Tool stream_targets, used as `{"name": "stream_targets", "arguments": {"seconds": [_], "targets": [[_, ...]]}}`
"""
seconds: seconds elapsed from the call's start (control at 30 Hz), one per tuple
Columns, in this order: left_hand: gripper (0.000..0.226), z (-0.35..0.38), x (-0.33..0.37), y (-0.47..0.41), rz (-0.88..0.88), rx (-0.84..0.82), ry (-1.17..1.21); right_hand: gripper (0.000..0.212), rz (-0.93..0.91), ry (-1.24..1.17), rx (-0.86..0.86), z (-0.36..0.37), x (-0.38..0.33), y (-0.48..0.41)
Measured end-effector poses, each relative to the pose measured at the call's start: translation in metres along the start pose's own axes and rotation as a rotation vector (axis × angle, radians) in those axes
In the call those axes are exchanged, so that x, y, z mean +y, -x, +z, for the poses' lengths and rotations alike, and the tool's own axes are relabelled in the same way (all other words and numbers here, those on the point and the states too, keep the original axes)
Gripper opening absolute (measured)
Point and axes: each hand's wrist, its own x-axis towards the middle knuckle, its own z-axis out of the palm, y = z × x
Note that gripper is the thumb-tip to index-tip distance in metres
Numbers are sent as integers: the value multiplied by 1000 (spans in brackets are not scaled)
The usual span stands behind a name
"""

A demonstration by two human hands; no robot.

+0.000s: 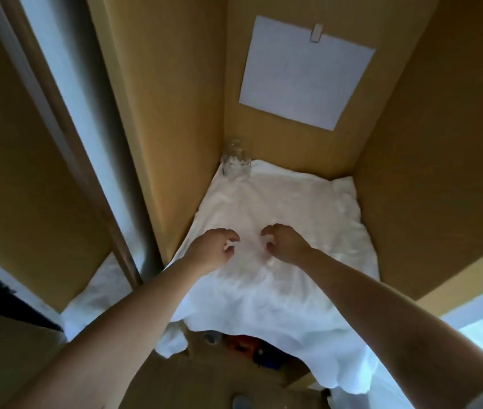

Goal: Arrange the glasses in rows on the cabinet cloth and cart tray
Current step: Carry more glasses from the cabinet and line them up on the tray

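A white cloth (278,208) covers the shelf of a tan cabinet and hangs over its front edge. One clear glass (236,162) stands upright on the cloth in the back left corner, against the walls. My left hand (213,249) and my right hand (286,243) hover side by side over the middle of the cloth. Their fingers are half curled and face each other across a small gap. Nothing shows between the fingers. I cannot tell whether the fingertips touch the cloth.
Cabinet side walls (169,128) close in the shelf on the left, right and back. A white paper sheet (305,72) is clipped to the back wall. A metal pole (98,149) runs along the left. Dark and orange items (243,343) lie under the shelf.
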Motion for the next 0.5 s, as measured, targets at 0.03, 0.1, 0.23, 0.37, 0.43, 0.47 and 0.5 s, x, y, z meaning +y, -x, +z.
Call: {"name": "stream_targets", "arguments": {"seconds": [0.03,0.1,0.23,0.37,0.43,0.47,0.5], "targets": [[29,1,-1,-11,-11,-3,-3,38,14,10,11,-4,7,-11],[34,0,-5,-36,4,-30,-54,40,28,26,50,-11,16,-33],[46,-17,-9,-102,2,111,-89,48,25,96,54,-23,29,-79],[57,-40,8,-168,-98,234,-108,49,5,84,42,-38,39,-117],[62,-49,17,-200,-101,229,-168,50,20,61,64,-38,43,-128],[64,-52,21,-216,-94,215,-185,51,44,54,68,-36,46,-131],[65,-53,24,-230,-84,202,-197,54,80,55,59,-33,49,-135]]}}
